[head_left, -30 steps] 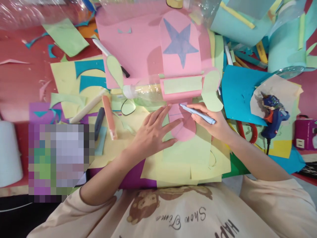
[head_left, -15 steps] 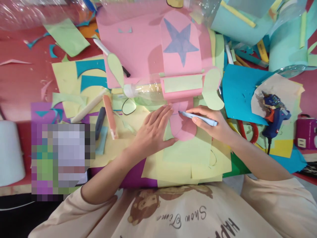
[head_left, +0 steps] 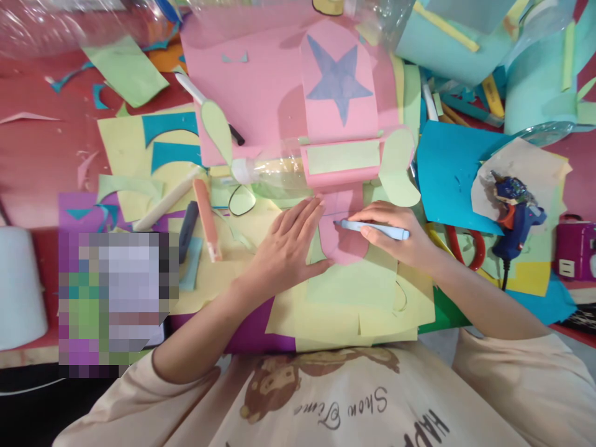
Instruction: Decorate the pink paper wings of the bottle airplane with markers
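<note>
A pink paper piece with a rounded lower end (head_left: 344, 242) extends below a bottle wrapped in pink paper with a pale green strip (head_left: 344, 156). My left hand (head_left: 293, 239) lies flat over the left edge of the pink piece, fingers stretched out and thumb apart. In my right hand (head_left: 395, 230) is a light blue pen (head_left: 379, 230), its tip on the pink piece just below a thin drawn line. Above the bottle, a blue star (head_left: 339, 77) shows on the pink paper.
A blue glue gun (head_left: 514, 236) and red-handled scissors (head_left: 474, 248) lie at the right. Orange (head_left: 206, 217) and dark (head_left: 188, 231) markers are left of my left hand. A green-wrapped container (head_left: 540, 87) stands at the upper right. Paper scraps cover much of the table.
The pen tip has moved slightly down and left on the pink piece, and my right hand has shifted with it. My left hand has stayed in place.
</note>
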Demonstrator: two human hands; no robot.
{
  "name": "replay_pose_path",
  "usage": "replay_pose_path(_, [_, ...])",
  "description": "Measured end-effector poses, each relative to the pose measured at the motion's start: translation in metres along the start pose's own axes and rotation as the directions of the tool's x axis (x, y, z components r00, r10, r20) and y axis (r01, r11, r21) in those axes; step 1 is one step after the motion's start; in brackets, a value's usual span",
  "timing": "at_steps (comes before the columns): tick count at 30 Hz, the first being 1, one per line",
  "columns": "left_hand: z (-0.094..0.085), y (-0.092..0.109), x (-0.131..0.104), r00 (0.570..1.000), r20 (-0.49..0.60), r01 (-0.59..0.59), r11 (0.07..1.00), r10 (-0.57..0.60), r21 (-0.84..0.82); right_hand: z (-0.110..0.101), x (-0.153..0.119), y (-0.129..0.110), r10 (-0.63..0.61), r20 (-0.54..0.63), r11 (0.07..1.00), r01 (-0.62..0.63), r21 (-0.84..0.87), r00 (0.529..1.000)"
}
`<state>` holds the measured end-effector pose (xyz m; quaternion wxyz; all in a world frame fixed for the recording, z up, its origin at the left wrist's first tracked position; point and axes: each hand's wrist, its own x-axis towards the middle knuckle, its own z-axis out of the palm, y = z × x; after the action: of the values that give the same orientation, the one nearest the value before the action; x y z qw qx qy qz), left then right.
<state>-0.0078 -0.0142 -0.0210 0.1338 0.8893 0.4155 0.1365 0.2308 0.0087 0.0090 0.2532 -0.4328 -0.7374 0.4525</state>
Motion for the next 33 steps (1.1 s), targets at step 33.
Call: replay_pose_path(33, [-0.0037, 0.0015, 0.0015, 1.0, 0.025, 0.009, 1.0, -0.008, -0.018, 0.0073, -0.0023, -0.0077, -0.183, 0.13, 0.982, 0.188, -0.023, 0.974])
